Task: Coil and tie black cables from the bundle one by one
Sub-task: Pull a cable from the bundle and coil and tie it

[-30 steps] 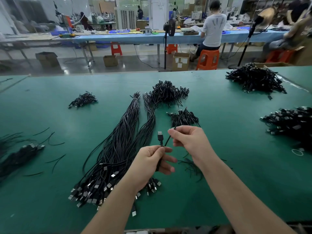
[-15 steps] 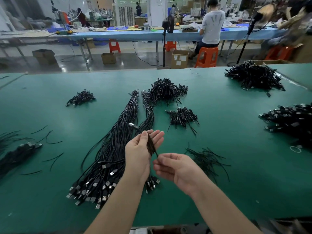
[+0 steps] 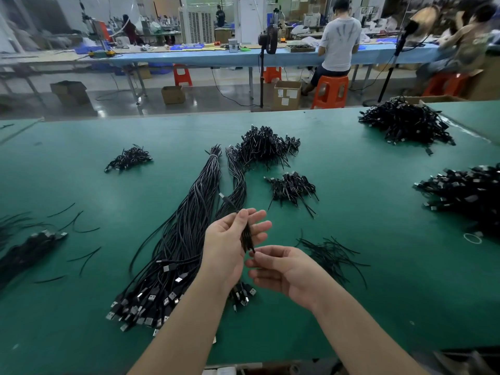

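A long bundle of straight black cables (image 3: 189, 226) lies on the green table (image 3: 365, 266), its USB plugs fanned out at the near end. My left hand (image 3: 230, 244) holds a small folded coil of one black cable (image 3: 246, 236) between thumb and fingers, and a silver plug sticks up past the fingertips. My right hand (image 3: 284, 269) is just below it and pinches the lower end of that coil. Loose black tie wires (image 3: 330, 255) lie to the right of my hands.
Piles of coiled cables sit ahead: a big pile (image 3: 265, 144), a small pile (image 3: 292, 188), one at the left (image 3: 128, 159), more at far right (image 3: 405, 123) and the right edge (image 3: 465, 190). Stray ties and another cable bunch (image 3: 29, 247) lie at left.
A second ago my hands held the cable upright between them. My right hand then dropped below my left, which now shows the folded coil across its fingers. Since half a second ago, little has moved.
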The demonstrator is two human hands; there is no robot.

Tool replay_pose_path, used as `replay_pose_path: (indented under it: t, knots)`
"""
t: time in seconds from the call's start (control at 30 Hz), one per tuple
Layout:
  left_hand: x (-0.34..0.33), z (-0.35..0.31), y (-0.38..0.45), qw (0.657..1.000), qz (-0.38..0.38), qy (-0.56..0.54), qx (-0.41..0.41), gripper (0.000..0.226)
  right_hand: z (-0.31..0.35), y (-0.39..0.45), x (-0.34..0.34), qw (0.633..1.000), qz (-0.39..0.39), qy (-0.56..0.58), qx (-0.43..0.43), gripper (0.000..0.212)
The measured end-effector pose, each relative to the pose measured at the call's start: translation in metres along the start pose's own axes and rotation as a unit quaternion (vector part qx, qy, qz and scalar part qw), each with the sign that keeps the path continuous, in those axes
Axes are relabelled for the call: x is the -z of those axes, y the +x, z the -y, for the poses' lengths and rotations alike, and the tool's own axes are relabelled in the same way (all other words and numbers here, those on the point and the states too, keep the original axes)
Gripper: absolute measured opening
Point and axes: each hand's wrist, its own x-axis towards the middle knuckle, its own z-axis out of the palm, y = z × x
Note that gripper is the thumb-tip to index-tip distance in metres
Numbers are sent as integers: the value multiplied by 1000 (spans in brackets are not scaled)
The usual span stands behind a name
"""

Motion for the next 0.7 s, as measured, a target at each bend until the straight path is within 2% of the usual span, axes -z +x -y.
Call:
replay_pose_path:
  t: [0.07, 0.17, 0.27, 0.33, 0.37, 0.47, 0.7]
  knots:
    - [1, -2, -1, 1000, 17, 25, -6, 22, 2, 0, 2, 1000, 11, -27, 3, 15]
    - [3, -3, -2, 997, 43, 60, -8, 20, 8, -3, 4, 996, 61, -69, 11, 43]
    - [2, 1, -4, 994, 68, 84, 0, 19, 14, -3, 4, 990, 99, -88, 49, 45]
    - [1, 3, -5, 993, 81, 81, -2, 20, 16, -1, 2, 989, 90, -96, 75, 51]
    - [2, 4, -5, 993, 85, 79, -4, 20, 16, -1, 0, 987, 80, -109, 88, 50]
    - [3, 6, -6, 990, 100, 94, -9, 23, 12, 1, -2, 981, 34, -145, 124, 29]
    - [9, 12, -1, 974, 98, 200, -50, 25, 11, 4, 0, 972, -46, -177, 149, 19]
